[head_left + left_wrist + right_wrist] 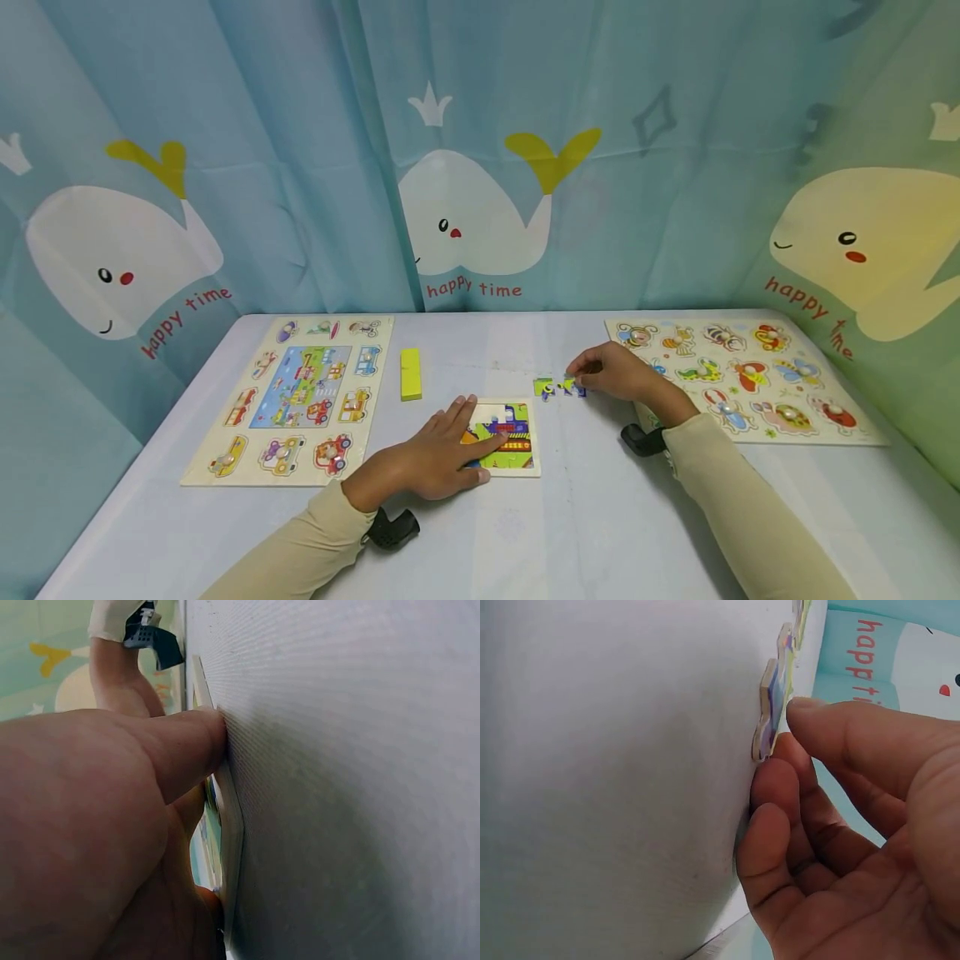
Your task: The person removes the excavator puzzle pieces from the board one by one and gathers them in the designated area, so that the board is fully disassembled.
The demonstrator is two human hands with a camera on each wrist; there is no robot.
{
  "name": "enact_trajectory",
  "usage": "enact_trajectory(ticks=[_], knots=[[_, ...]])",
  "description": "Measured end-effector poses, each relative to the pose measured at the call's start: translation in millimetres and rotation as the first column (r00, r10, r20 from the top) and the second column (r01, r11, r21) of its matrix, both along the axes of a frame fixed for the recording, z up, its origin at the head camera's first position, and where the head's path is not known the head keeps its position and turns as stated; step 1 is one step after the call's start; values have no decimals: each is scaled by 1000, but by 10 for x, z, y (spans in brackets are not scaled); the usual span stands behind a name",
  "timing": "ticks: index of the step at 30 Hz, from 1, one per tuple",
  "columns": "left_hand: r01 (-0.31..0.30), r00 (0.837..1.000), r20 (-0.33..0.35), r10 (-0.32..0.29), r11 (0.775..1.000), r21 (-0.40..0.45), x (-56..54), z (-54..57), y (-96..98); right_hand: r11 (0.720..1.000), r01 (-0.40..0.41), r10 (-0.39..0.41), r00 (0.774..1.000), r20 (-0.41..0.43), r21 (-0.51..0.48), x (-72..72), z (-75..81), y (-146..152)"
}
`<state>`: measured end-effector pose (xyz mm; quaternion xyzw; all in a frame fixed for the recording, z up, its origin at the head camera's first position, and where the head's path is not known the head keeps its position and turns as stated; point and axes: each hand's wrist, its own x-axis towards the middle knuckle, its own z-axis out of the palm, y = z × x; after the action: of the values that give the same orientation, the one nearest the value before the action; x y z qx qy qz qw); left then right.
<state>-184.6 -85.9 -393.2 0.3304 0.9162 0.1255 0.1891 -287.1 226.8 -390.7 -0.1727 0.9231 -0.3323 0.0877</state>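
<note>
A small square puzzle tray [536, 468] in a pale wooden frame lies at the middle of the table, partly filled with colourful vehicle-picture pieces. Across its left side rests my left hand [438, 454], fingers spread and fairly straight; in the left wrist view the thumb [191, 746] touches the tray's edge [232, 832]. Beyond the tray's right corner lie several loose jigsaw pieces [543, 387], green and purple. My right hand [611, 372] pinches one jigsaw piece [774, 701] at its end, the thumb over its face and the other fingers curled by its edge.
A large vehicle peg board [378, 333] lies on the left, and an insect peg board [847, 433] on the right, partly under the right forearm. A yellow-green block [410, 373] lies behind the left hand. A blue whale-print curtain [480, 100] closes off the back.
</note>
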Motion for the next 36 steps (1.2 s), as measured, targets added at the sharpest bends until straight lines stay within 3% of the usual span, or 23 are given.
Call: enact_trajectory(ticks=[5, 15, 23, 30, 36], knots=[[8, 1000, 7, -8, 1000, -16, -2, 35, 17, 1000, -14, 14, 1000, -15, 3, 26, 39, -17], [6, 1000, 10, -6, 1000, -4, -2, 83, 101, 999, -40, 38, 987, -158, -12, 42, 85, -87], [14, 1000, -10, -14, 999, -32, -48, 71, 250, 989, -134, 127, 986, -104, -65, 134, 118, -248], [2, 1000, -9, -3, 995, -101, -82, 54, 333, 950, -301, 294, 951, -94, -83, 188, 107, -375], [34, 999, -18, -37, 989, -146, -102, 27, 307, 937, -340, 335, 940, -66, -86, 230, 100, -450]])
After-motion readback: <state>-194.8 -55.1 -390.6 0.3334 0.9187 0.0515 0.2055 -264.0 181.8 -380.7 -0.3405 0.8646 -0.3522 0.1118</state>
